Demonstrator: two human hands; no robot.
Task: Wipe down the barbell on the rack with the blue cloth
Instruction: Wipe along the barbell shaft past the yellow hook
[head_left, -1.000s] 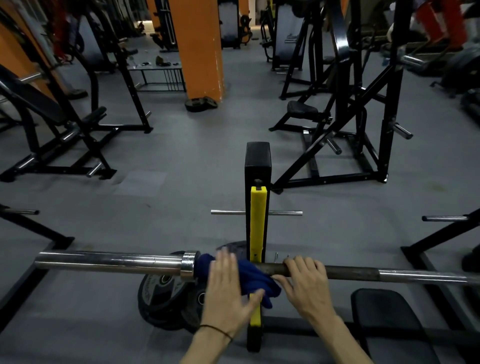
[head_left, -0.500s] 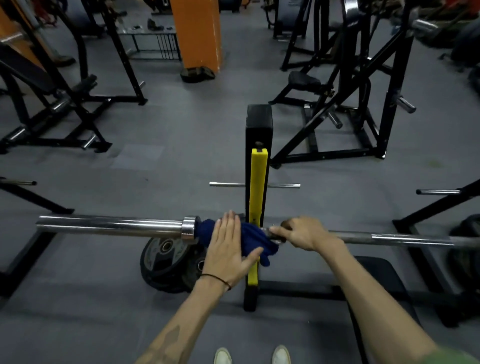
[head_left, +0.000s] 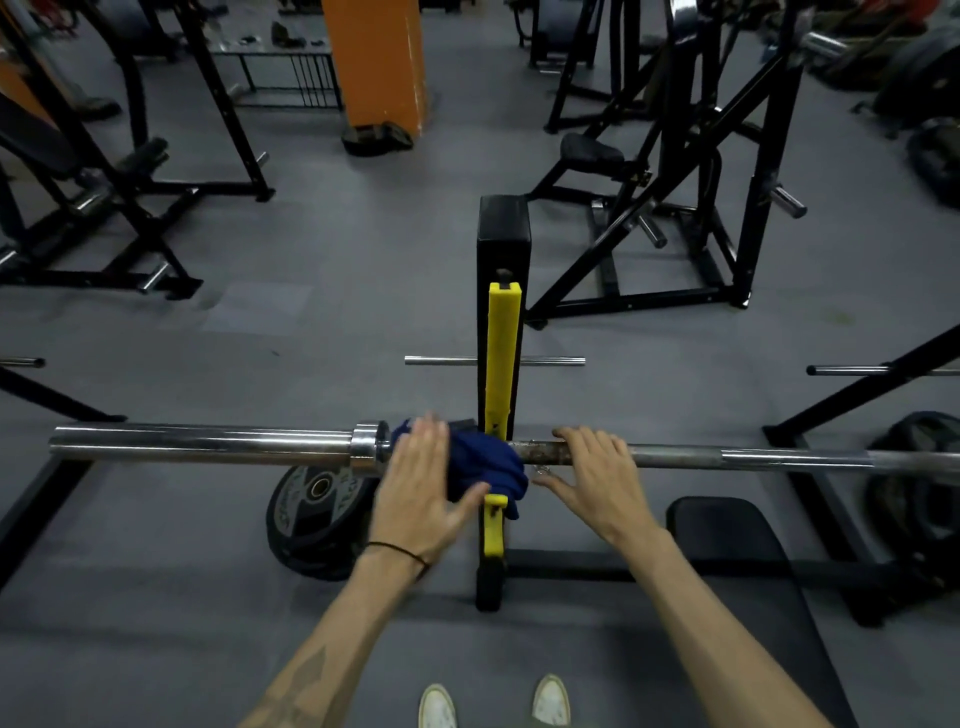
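The barbell (head_left: 753, 458) lies level across the rack, its chrome sleeve (head_left: 197, 442) reaching out to the left. A blue cloth (head_left: 491, 462) is bunched over the shaft just right of the collar, beside the yellow rack upright (head_left: 503, 358). My left hand (head_left: 421, 483) presses flat on the cloth with straight fingers and the thumb spread. My right hand (head_left: 597, 470) rests on the rusty stretch of shaft right of the cloth. Its fingers lie across the top of the bar and its thumb points left below it.
Black weight plates (head_left: 311, 519) lean on the floor under the collar. A black bench pad (head_left: 737, 561) sits below the bar at right. Plate-loaded machines (head_left: 675, 208) and an orange pillar (head_left: 379, 67) stand further back on the grey floor. More plates (head_left: 914, 478) lie at far right.
My right hand gripped the shaft half a second ago and now lies looser over it, a little further right. The left hand stays on the cloth. The view has tilted down.
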